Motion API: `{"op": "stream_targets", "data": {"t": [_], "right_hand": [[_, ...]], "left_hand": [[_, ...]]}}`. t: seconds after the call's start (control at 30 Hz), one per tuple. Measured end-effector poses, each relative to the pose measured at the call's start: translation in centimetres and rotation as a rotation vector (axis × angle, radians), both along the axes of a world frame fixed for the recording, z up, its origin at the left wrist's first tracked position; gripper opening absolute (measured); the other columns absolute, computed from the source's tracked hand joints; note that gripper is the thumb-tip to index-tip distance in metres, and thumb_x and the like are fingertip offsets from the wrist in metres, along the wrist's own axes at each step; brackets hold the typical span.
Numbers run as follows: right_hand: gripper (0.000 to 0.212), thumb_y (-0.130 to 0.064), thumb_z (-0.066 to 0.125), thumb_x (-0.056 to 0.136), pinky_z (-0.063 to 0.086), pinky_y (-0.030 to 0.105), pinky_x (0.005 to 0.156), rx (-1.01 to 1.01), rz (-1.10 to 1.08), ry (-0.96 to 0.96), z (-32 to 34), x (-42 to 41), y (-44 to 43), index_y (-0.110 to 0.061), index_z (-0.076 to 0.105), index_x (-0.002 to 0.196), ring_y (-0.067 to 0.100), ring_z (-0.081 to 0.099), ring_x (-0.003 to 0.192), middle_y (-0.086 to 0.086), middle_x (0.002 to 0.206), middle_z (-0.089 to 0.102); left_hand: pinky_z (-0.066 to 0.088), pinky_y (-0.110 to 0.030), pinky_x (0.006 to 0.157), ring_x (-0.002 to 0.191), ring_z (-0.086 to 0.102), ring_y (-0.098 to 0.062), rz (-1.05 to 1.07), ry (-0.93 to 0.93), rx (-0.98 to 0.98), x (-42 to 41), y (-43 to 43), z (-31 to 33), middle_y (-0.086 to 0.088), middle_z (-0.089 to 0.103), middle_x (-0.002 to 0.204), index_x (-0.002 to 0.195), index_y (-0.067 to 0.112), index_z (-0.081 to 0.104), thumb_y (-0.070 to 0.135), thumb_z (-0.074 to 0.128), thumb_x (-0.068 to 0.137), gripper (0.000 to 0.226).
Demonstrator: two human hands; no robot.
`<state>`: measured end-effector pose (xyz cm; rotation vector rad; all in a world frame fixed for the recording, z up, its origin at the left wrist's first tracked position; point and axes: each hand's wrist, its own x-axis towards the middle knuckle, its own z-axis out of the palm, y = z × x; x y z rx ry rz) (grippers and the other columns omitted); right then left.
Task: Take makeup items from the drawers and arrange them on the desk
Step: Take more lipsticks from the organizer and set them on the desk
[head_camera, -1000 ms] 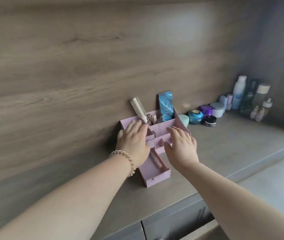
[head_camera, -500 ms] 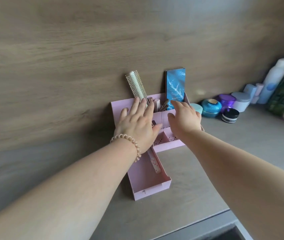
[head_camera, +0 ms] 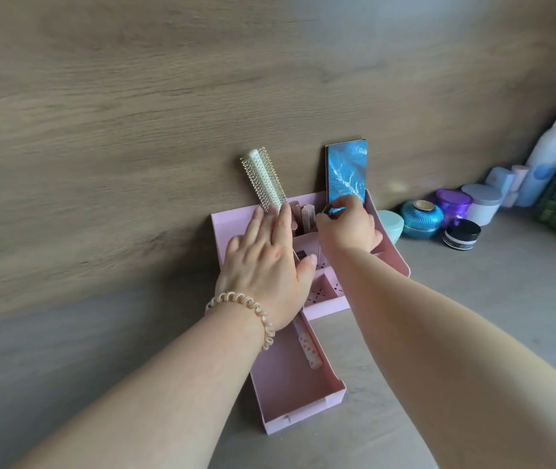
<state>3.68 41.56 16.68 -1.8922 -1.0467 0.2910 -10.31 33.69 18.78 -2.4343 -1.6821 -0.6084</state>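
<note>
The pink organizer [head_camera: 388, 252] sits at the far side of the desk [head_camera: 473, 333], right against the wood wall [head_camera: 168, 130]. Its drawer [head_camera: 303, 401] is pulled out toward the near side & one small pink tube w/ dots [head_camera: 308, 346] lies in it, so that one isn't out yet. The left hand [head_camera: 263, 265] lies flat w/ fingers spread on top of the left part of the organizer, holding nothing, prob. just to keep the box from sliding. The right hand [head_camera: 347, 225] is curled in the back right slot, fingertips pinched on something small & blue at the foot of the blue palette [head_camera: 346, 170]; can't tell what it is. The hairbrush [head_camera: 264, 179] & some brown sticks [head_camera: 303, 214] stand in the back slots. On the right, a row of jars [head_camera: 422, 214] & bottles [head_camera: 547, 160] stands on the desk by the wall, so maybe some stuff is set out already, but can't tell if it came from the drawers. I think the job is early to mid: tube, palette, brush & sticks are left to take out & line up
</note>
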Motion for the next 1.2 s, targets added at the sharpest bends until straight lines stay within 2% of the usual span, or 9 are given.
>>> {"op": "stream_targets", "data": {"t": [0.2,0.4,0.53,0.6,0.67,0.73,0.8,1.0,1.2], "right_hand": [[0.012,-0.028,0.063,0.08,0.047,0.035,0.082,0.12,0.251,0.08,0.2,-0.3,0.4,-0.025,0.053,0.085,0.017,0.06,0.081,-0.013,0.073,0.058],[0.012,-0.03,0.061,0.083,0.035,0.027,0.064,-0.03,0.421,-0.17,0.6,-1.0,0.5,-0.021,0.053,0.081,0.022,0.054,0.076,-0.003,0.079,0.059],[0.008,-0.026,0.063,0.081,0.034,0.025,0.063,-0.032,0.381,-0.15,0.8,-1.0,0.8,-0.022,0.057,0.077,0.021,0.055,0.073,-0.004,0.075,0.059],[0.005,-0.023,0.065,0.077,0.042,0.027,0.064,0.011,0.36,-0.035,1.0,-1.0,0.7,-0.021,0.06,0.075,0.02,0.06,0.072,-0.004,0.072,0.063],[0.007,-0.017,0.067,0.075,0.051,0.029,0.066,0.117,0.332,0.283,1.6,-0.9,0.1,-0.02,0.062,0.072,0.016,0.065,0.065,-0.001,0.069,0.067],[0.015,-0.008,0.066,0.079,0.047,0.025,0.058,0.223,0.323,0.583,2.3,-0.6,-0.7,-0.017,0.059,0.069,0.008,0.059,0.051,0.001,0.064,0.064],[0.019,-0.006,0.065,0.082,0.044,0.024,0.054,0.307,0.319,0.727,3.3,0.0,-1.6,-0.015,0.056,0.069,0.004,0.053,0.043,0.0,0.059,0.06],[0.016,-0.009,0.063,0.088,0.04,0.008,0.046,0.423,0.326,0.688,6.1,1.9,-5.1,-0.019,0.06,0.075,-0.001,0.053,0.047,-0.003,0.069,0.059],[0.011,-0.008,0.062,0.088,0.046,0.023,0.068,0.421,0.325,0.752,7.2,3.2,-10.8,-0.016,0.066,0.081,0.007,0.055,0.061,-0.006,0.066,0.063]], "left_hand": [[0.019,-0.035,0.112,0.147,0.003,-0.015,0.018,0.02,0.013,0.1,0.0,-0.1,-0.002,0.011,0.16,0.15,0.017,0.001,0.051,0.021,0.085,0.076],[0.022,-0.035,0.109,0.147,0.005,-0.016,0.002,0.042,0.019,0.2,0.0,0.0,-0.003,0.016,0.159,0.15,0.018,0.001,0.049,0.025,0.088,0.073],[0.023,-0.035,0.109,0.147,0.004,-0.016,-0.001,0.035,0.024,0.2,-0.1,0.0,-0.003,0.014,0.159,0.15,0.019,-0.005,0.049,0.033,0.092,0.075],[0.023,-0.036,0.109,0.147,0.004,-0.016,-0.006,0.038,0.033,0.1,-0.1,0.0,-0.003,0.012,0.16,0.149,0.019,-0.007,0.049,0.033,0.092,0.076],[0.023,-0.036,0.109,0.147,0.004,-0.017,-0.009,0.028,0.032,0.2,-0.1,-0.1,-0.003,0.012,0.16,0.149,0.019,-0.008,0.049,0.033,0.092,0.076],[0.023,-0.036,0.11,0.147,0.004,-0.017,-0.009,0.022,0.039,0.2,-0.1,-0.1,-0.004,0.01,0.16,0.149,0.019,-0.011,0.048,0.033,0.092,0.078],[0.023,-0.037,0.11,0.147,0.005,-0.017,-0.013,0.027,0.052,0.2,-0.2,-0.1,-0.004,0.009,0.16,0.148,0.018,-0.014,0.048,0.034,0.092,0.079],[0.022,-0.037,0.111,0.147,0.004,-0.016,-0.014,0.061,0.029,0.2,-0.5,0.1,-0.001,0.006,0.16,0.147,0.021,-0.017,0.05,0.032,0.093,0.079],[0.016,-0.035,0.114,0.147,-0.005,-0.013,-0.106,0.085,-0.086,-0.4,-1.0,1.1,0.005,-0.003,0.16,0.144,0.03,-0.024,0.063,0.027,0.088,0.082]]}}
